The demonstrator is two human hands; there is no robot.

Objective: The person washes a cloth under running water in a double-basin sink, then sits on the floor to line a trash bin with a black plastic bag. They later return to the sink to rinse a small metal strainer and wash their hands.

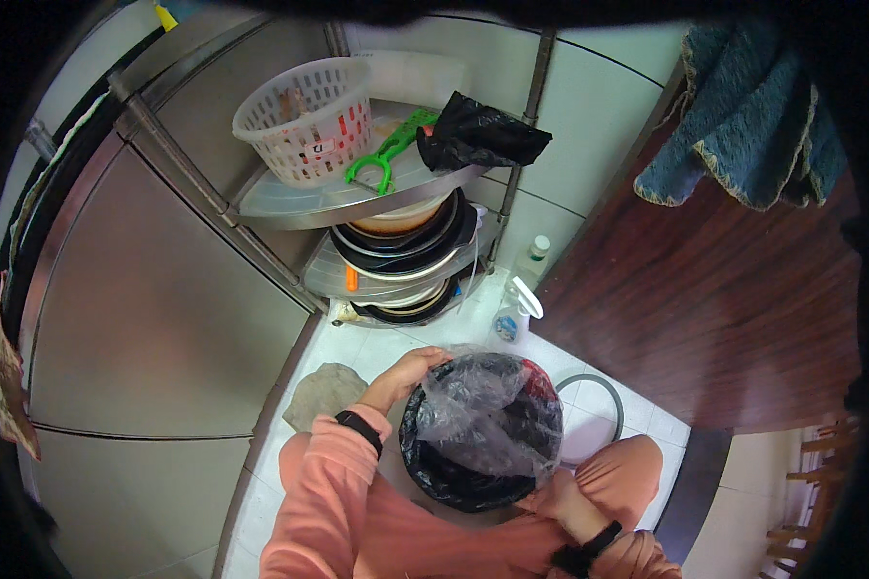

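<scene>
In front of my lap is a round bin lined with a black plastic bag (pixel 468 492). Thin clear plastic (pixel 473 405) stretches across its opening, and a red patch shows at the far right rim. My left hand (pixel 412 374) is closed at the far left rim, pinching the plastic there. At the near right rim, my right hand (pixel 555 497) is closed against the bag's edge; its fingertips are partly hidden. The bin sits between my bent legs.
Ahead stands a metal corner shelf with a white basket (pixel 304 125), green peeler (pixel 381 164), black bag (pixel 483 135) and stacked pans (pixel 406 251). A spray bottle (pixel 514 318), grey cloth (pixel 323 394) and round grey-rimmed object (pixel 594 415) are on the tiled floor. A wooden panel (pixel 714 289) rises right.
</scene>
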